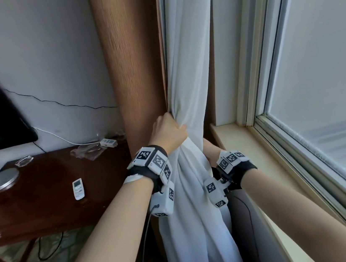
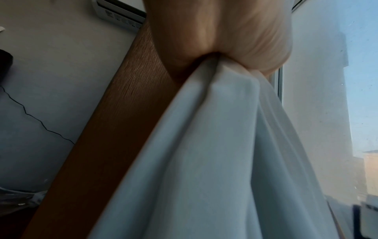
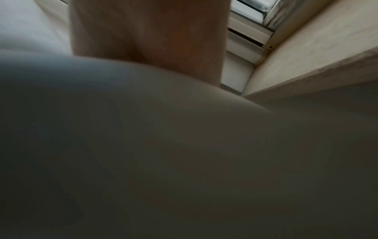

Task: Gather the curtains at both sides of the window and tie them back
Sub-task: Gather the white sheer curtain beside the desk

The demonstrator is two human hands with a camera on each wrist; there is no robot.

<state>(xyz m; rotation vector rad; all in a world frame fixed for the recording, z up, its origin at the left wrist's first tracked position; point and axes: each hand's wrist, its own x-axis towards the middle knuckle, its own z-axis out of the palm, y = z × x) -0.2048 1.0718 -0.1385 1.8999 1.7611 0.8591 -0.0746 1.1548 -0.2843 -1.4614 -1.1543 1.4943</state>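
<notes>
2 hands work the white curtain (image 1: 186, 85), which hangs vertically between brown drape (image 1: 134, 59) and window. Left hand (image 1: 168, 131) clenches the bunch higher up; right hand (image 1: 208, 148), lower and behind the fabric, grip unclear.
</notes>
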